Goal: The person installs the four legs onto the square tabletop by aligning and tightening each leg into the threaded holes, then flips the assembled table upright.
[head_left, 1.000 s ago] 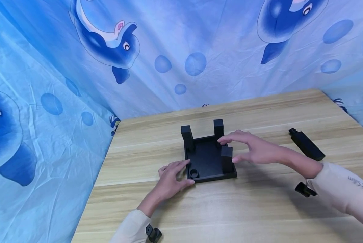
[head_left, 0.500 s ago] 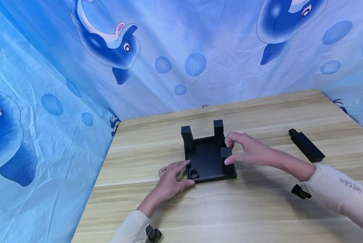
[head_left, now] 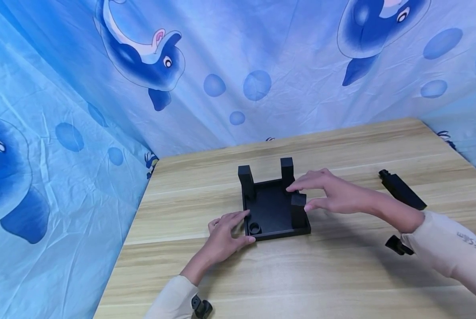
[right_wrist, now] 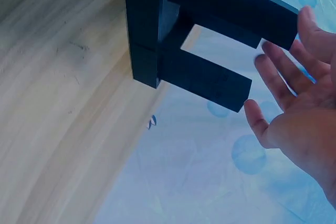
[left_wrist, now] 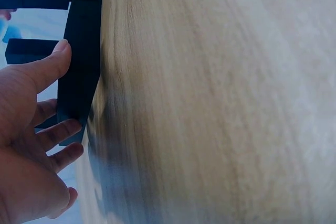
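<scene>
A small black table (head_left: 269,208) lies upside down on the wooden tabletop, three square legs upright from its corners. The near left corner shows a round socket (head_left: 255,228). My left hand (head_left: 223,237) holds that corner, thumb at the front rim and fingers along the left side. At the near right leg (head_left: 299,213), my right hand (head_left: 331,192) has its thumb close against the leg and its fingers extended behind it, spread apart. The right wrist view shows the thumb (right_wrist: 310,22) at the end of a leg (right_wrist: 231,1).
One loose black leg (head_left: 403,190) with a threaded end lies to the right on the wooden tabletop (head_left: 198,186). Blue curtains (head_left: 222,53) with dolphins hang behind and at the sides. Each wrist carries a small black camera.
My right hand closed its fingers and thumb about the near right leg half a second ago, then spread them again. That leg has turned slightly. The left hand stays put.
</scene>
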